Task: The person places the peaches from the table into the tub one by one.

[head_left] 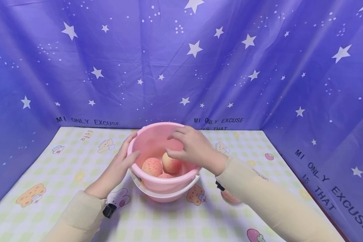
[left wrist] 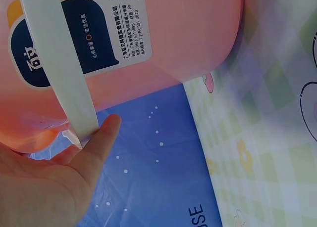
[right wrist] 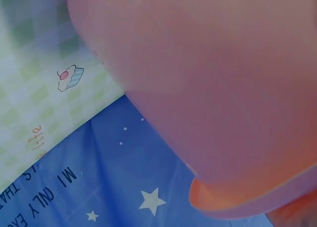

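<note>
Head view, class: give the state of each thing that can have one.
Pink bucket: open-topped, partly filled.
White handle: swung down against the bucket's near side.
Peaches in bucket: three visible, one mostly hidden.
Outside peach: on the tablecloth, partly hidden by the right sleeve.
Left hand: gripping the bucket.
Right hand: over the bucket's opening, loosely open.
Backdrop curtain: hanging.

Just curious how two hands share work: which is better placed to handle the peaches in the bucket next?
Probably the right hand: it reaches into the pink bucket, close to the peaches, and seems to hold nothing. The left hand is busy gripping the rim.
</note>
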`<state>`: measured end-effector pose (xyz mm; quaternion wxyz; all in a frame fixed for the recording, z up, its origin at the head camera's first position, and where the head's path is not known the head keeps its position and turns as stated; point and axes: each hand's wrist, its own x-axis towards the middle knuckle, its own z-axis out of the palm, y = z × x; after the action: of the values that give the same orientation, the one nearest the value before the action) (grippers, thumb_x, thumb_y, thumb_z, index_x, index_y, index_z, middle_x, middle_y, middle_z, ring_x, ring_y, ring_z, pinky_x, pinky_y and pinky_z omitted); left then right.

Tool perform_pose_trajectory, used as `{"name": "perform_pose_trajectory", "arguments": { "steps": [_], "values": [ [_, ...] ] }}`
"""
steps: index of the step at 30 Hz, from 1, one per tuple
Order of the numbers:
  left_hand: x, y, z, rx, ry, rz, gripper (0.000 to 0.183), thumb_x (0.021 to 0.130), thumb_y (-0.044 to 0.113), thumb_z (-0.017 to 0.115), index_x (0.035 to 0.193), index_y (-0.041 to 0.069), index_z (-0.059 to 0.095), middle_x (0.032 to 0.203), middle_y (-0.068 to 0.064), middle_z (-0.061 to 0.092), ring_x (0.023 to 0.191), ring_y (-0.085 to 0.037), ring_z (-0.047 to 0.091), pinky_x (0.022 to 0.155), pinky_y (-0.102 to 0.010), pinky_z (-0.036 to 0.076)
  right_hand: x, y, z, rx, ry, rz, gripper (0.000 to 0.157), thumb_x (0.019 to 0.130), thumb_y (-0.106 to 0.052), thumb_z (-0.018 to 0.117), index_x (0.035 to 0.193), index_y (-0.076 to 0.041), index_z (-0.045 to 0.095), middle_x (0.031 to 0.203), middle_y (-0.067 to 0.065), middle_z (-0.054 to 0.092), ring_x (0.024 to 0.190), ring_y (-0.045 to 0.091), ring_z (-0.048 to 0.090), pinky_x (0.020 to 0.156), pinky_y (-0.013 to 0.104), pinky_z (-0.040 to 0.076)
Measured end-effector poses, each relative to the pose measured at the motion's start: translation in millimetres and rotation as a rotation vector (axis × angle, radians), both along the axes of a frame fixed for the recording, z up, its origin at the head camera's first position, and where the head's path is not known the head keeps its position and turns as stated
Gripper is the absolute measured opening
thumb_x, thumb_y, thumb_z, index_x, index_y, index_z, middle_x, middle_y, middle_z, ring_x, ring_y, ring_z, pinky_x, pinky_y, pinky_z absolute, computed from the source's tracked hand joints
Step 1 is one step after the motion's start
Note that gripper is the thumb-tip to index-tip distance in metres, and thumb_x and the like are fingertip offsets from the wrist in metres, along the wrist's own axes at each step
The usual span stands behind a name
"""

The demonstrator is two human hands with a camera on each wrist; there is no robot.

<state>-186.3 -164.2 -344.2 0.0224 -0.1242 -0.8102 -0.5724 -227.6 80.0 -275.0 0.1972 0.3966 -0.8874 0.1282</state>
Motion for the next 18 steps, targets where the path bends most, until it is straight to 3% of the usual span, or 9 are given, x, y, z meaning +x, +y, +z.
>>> {"name": "perform_pose_trajectory", "arguments": {
  "steps": [8,18],
  "values": [
    [-0.7,2.4,-0.1,0.005,0.002,-0.014,0.06,0.096,0.034,0.043,0.148,0.03,0.014,0.154,0.001,0.015,0.141,-0.028,0.013,0.107,-0.063,0.012,7.5,13.8,-2.0,-0.076,-0.036,-0.057,0.033,0.078,-0.037,0.068,0.103,-0.015,0.068,0.106,-0.001,0.066,0.101,0.021,0.057,0.088,0.036,0.047],
    [-0.2,1.1,0.6,-0.002,-0.003,-0.007,0.059,0.096,0.038,0.043,0.147,0.035,0.015,0.154,0.001,0.015,0.14,-0.027,0.014,0.108,-0.062,0.012,9.8,20.9,-3.4,-0.123,-0.013,-0.036,0.031,0.078,-0.035,0.069,0.101,-0.015,0.068,0.104,0.0,0.065,0.099,0.019,0.057,0.088,0.036,0.047]
  ]
}}
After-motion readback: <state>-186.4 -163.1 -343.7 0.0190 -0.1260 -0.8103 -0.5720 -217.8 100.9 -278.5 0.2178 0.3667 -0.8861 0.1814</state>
